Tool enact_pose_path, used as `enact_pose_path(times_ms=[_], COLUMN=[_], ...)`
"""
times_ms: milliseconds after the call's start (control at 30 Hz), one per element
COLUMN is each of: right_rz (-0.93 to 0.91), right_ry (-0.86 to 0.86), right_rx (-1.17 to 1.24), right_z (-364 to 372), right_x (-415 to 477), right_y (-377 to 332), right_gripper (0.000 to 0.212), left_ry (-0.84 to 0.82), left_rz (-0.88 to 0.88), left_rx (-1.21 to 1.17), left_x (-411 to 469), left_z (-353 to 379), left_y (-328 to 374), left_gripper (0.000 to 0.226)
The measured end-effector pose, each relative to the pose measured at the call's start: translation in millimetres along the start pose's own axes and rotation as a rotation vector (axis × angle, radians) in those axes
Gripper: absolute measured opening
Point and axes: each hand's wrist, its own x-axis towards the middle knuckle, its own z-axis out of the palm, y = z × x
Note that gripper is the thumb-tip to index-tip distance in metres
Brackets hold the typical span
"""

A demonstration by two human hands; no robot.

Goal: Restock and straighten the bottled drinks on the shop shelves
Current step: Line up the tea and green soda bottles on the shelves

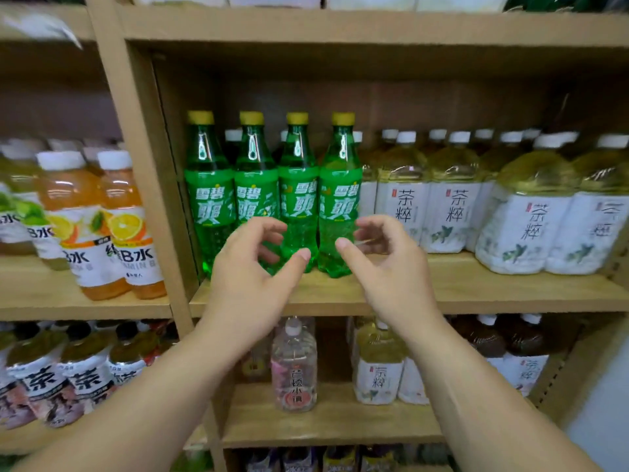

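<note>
While four green soda bottles (272,195) stand upright in a row on the middle shelf (476,294), left hand (253,267) and right hand (384,267) hover before them, fingers spread wide, holding nothing.

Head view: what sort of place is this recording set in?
Most likely a small shop's drinks aisle. Wooden shelves hold rows of identical stock facing outward: green soda bottles with yellow caps, white-labelled tea bottles and orange vitamin drink bottles. Both hands are open and empty.

Both hands, left (252,270) and right (388,267), raised side by side, fingers loosely curled, empty.
</note>
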Motion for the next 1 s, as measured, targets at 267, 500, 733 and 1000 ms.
enact_pose_path(times_ms=[267, 500, 733, 1000], right_rz=[0.215, 0.175, 0.044, -0.168], right_ry=[-0.172, -0.219, -0.167, 0.052], right_rx=[-0.185, -0.029, -0.026, -0.011], right_z=[8.6, 11.3, -28.2, -131.0], right_x=[68.6, 55.5, 30.2, 29.1], right_y=[13.0, 25.2, 4.0, -69.4], right_gripper=[0.074, 0.078, 0.082, 0.065], left_ry=[-0.199, -0.212, -0.140, -0.170], left_rz=[0.022, -0.033, 0.077, 0.473], left_rx=[0.151, 0.127, 0.003, -0.199], left_x=[67.0, 66.9, 53.3, 69.3], left_z=[30.0, 47.0, 45.9, 39.7], left_y=[33.9, 32.4, 64.7, 172.7], left_gripper=[0.056, 0.066, 0.071, 0.067])
